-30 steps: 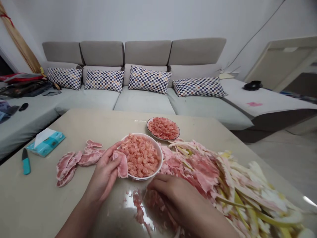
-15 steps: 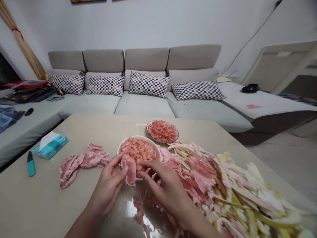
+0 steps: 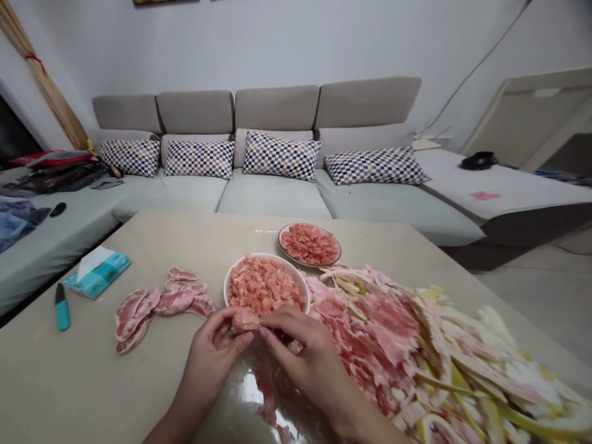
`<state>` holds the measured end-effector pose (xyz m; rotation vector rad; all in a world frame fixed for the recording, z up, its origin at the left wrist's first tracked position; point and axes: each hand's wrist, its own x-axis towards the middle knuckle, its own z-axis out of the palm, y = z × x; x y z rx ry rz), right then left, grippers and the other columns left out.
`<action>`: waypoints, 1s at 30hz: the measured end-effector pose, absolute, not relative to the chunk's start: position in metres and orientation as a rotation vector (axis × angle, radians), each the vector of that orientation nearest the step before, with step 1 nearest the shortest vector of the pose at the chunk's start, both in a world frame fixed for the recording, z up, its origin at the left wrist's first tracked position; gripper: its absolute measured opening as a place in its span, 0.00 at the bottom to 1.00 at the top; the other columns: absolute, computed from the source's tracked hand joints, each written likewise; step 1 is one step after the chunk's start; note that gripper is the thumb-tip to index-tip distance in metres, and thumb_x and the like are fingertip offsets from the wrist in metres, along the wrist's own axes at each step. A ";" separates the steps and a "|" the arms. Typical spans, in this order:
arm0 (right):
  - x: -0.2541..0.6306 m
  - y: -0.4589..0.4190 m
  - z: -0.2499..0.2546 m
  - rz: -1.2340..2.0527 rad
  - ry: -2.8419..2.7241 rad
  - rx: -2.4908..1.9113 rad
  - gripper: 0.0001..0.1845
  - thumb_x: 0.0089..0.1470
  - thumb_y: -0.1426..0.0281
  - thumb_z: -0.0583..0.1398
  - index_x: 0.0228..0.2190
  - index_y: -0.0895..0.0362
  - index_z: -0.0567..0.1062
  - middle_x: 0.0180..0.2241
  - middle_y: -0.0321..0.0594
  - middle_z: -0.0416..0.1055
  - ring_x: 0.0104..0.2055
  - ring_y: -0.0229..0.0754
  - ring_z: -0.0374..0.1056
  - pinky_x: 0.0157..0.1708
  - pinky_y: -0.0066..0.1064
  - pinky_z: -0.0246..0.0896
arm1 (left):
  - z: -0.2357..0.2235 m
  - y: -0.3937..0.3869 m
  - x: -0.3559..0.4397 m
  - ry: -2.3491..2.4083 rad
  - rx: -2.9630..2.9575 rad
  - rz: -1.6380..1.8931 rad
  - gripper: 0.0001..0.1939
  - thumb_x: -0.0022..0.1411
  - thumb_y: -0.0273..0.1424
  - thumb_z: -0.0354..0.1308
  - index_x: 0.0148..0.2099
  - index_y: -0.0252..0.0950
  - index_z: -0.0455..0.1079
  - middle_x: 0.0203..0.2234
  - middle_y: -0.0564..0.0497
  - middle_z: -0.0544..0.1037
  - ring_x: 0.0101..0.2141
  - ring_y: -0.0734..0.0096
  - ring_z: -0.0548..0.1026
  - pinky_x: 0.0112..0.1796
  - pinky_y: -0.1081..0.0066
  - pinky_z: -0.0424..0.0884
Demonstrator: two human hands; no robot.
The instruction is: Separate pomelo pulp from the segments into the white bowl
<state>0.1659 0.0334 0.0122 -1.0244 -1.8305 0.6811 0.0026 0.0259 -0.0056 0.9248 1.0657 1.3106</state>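
Between my two hands is a pink pomelo segment, just at the near rim of a white bowl. My left hand grips its left side with thumb and fingers. The thumb and forefinger of my right hand pinch its right end. Loose pomelo pulp fills the bowl. Left of the bowl, several unpeeled pomelo segments lie in a cluster on the table. To the right spreads a large heap of pomelo peel and membranes, partly behind my right hand.
Behind the bowl stands a dark-rimmed plate of more pulp. A teal-handled knife and a tissue pack lie at the table's left. Membrane scraps lie near the front. A sofa with checkered cushions runs beyond the table.
The segment has moved from over the bowl toward me, to its near rim. My right hand has come in from just beside the segment and now pinches it. The view has shifted slightly.
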 end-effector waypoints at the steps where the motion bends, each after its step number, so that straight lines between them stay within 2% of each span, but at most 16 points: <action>1: 0.166 0.034 0.011 0.682 -1.836 -1.023 0.09 0.56 0.75 0.60 0.35 0.54 0.80 0.32 0.40 0.77 0.35 0.41 0.72 0.36 0.31 0.66 | -0.005 0.026 0.003 1.076 0.925 1.313 0.16 0.46 0.29 0.71 0.40 0.37 0.75 0.35 0.48 0.81 0.39 0.62 0.78 0.42 0.68 0.73; 6: 0.165 0.033 0.008 0.636 -1.904 -1.078 0.09 0.54 0.76 0.58 0.29 0.56 0.79 0.24 0.37 0.74 0.27 0.38 0.68 0.29 0.28 0.62 | -0.004 0.024 0.003 1.191 1.028 1.299 0.13 0.44 0.26 0.70 0.36 0.37 0.78 0.34 0.48 0.81 0.38 0.62 0.78 0.41 0.69 0.74; 11: 0.160 0.030 0.003 0.600 -1.839 -1.191 0.08 0.44 0.78 0.57 0.18 0.57 0.70 0.17 0.31 0.64 0.20 0.33 0.59 0.22 0.24 0.52 | -0.004 0.023 0.004 1.228 1.114 1.277 0.12 0.44 0.23 0.69 0.35 0.39 0.80 0.33 0.49 0.80 0.36 0.63 0.77 0.38 0.71 0.74; 13: 0.158 0.031 0.002 0.658 -1.775 -1.223 0.07 0.41 0.78 0.57 0.17 0.57 0.68 0.16 0.29 0.61 0.18 0.32 0.56 0.20 0.23 0.50 | -0.003 0.023 0.002 1.202 1.110 1.265 0.12 0.44 0.23 0.69 0.34 0.39 0.80 0.31 0.50 0.80 0.35 0.63 0.77 0.37 0.72 0.73; 16: 0.157 0.034 0.001 0.844 -1.643 -1.275 0.06 0.42 0.75 0.58 0.17 0.57 0.69 0.15 0.28 0.59 0.17 0.31 0.53 0.18 0.22 0.47 | -0.004 0.025 -0.001 1.134 1.027 1.264 0.12 0.44 0.26 0.71 0.35 0.38 0.79 0.30 0.50 0.80 0.34 0.65 0.77 0.37 0.72 0.73; 18: 0.157 0.037 0.002 0.995 -1.569 -1.273 0.06 0.42 0.72 0.59 0.18 0.58 0.69 0.15 0.28 0.60 0.18 0.31 0.52 0.18 0.22 0.47 | -0.007 0.026 -0.004 1.071 0.962 1.270 0.15 0.45 0.28 0.72 0.38 0.37 0.78 0.30 0.50 0.80 0.33 0.67 0.77 0.38 0.72 0.73; 21: 0.159 0.039 0.005 1.097 -1.545 -1.241 0.04 0.42 0.73 0.59 0.19 0.59 0.71 0.16 0.30 0.64 0.18 0.31 0.54 0.19 0.22 0.48 | -0.012 0.027 -0.006 0.959 0.838 1.273 0.18 0.49 0.31 0.71 0.44 0.36 0.76 0.30 0.51 0.79 0.34 0.69 0.76 0.40 0.72 0.72; 23: 0.160 0.039 0.007 1.113 -1.547 -1.229 0.03 0.41 0.74 0.58 0.19 0.59 0.71 0.17 0.31 0.65 0.19 0.31 0.56 0.20 0.22 0.50 | -0.013 0.026 -0.005 0.887 0.714 1.256 0.21 0.51 0.32 0.69 0.48 0.38 0.74 0.32 0.50 0.78 0.35 0.69 0.77 0.42 0.70 0.72; 25: 0.160 0.037 0.009 1.131 -1.546 -1.223 0.03 0.42 0.74 0.58 0.20 0.58 0.72 0.17 0.31 0.66 0.19 0.32 0.57 0.19 0.22 0.51 | -0.012 0.025 -0.003 0.819 0.635 1.206 0.24 0.53 0.34 0.68 0.53 0.40 0.72 0.39 0.48 0.77 0.38 0.66 0.77 0.42 0.67 0.73; 28: 0.159 0.033 0.009 1.053 -1.578 -1.215 0.05 0.44 0.73 0.58 0.21 0.58 0.73 0.17 0.32 0.67 0.19 0.32 0.58 0.19 0.22 0.52 | -0.010 0.023 0.000 0.732 0.627 1.077 0.30 0.51 0.37 0.69 0.56 0.43 0.69 0.50 0.42 0.74 0.45 0.57 0.76 0.43 0.62 0.74; 30: 0.158 0.032 0.008 0.939 -1.626 -1.190 0.05 0.45 0.74 0.58 0.22 0.58 0.74 0.19 0.33 0.68 0.20 0.33 0.60 0.20 0.23 0.54 | -0.009 0.021 0.003 0.713 0.627 1.010 0.32 0.48 0.34 0.71 0.57 0.42 0.69 0.52 0.40 0.73 0.49 0.53 0.75 0.46 0.60 0.72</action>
